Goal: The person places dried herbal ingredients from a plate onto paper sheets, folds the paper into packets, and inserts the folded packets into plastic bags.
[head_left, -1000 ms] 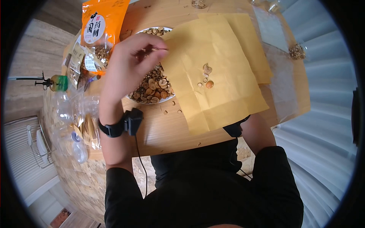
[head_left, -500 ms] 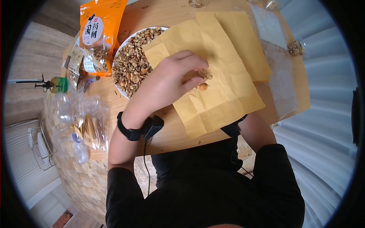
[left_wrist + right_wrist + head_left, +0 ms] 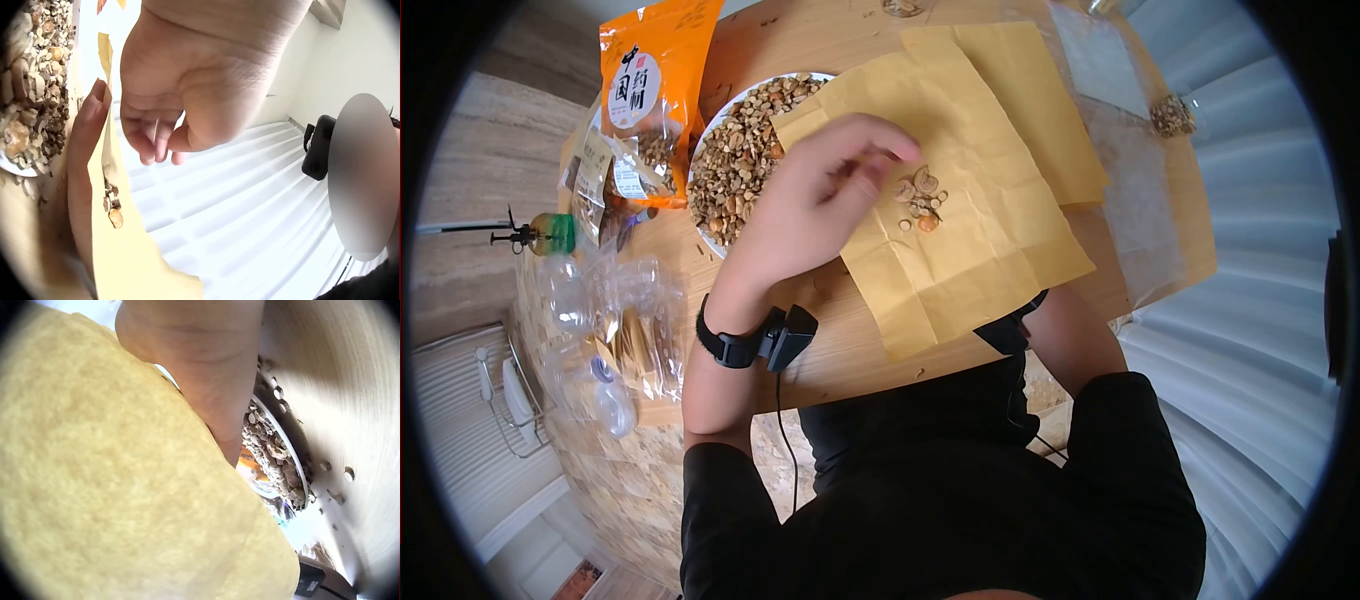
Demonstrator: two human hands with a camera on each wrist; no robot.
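Since loose dried pieces [image 3: 920, 200] lie on the paper sheet [image 3: 980, 230], the right hand [image 3: 194, 362], fingers extended, seemingly braces it from beneath, while the left hand [image 3: 822, 195], loosely bent and pinching nothing visible, hovers above its plate-side [image 3: 19, 169] edge.

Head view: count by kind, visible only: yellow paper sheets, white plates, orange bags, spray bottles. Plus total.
Yellow paper sheets: 2 (front sheet, rear sheet)
White plate: 1
Orange bag: 1
Spray bottle: 1
Total: 5
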